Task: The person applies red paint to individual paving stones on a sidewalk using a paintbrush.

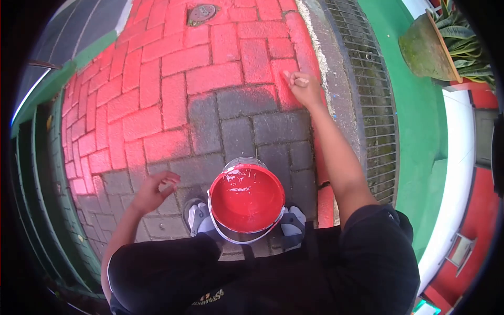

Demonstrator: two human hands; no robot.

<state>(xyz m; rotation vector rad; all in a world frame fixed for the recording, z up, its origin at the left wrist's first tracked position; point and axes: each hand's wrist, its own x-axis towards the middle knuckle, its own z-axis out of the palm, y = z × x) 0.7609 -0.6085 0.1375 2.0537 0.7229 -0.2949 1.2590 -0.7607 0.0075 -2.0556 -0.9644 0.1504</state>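
A bucket (244,161) of red paint (244,199) stands upright on the paving between my feet, its wire handle lowered toward me. To the left of the bucket, my left hand (156,190) hovers with loosely bent fingers, the thumb apart from them and nothing held. My right hand (303,88) reaches forward over the right side of the walkway, index finger stretched out and the other fingers folded in; no object shows in it. Below it the red-painted bricks (215,73) meet bare grey bricks (239,134).
A metal drain grate (370,105) runs along the right, past a red-edged curb. Beyond it lies a green floor (415,136) with a potted plant (428,50). Green steps (44,194) border the left side. A round metal cover (202,14) sits in the paving ahead.
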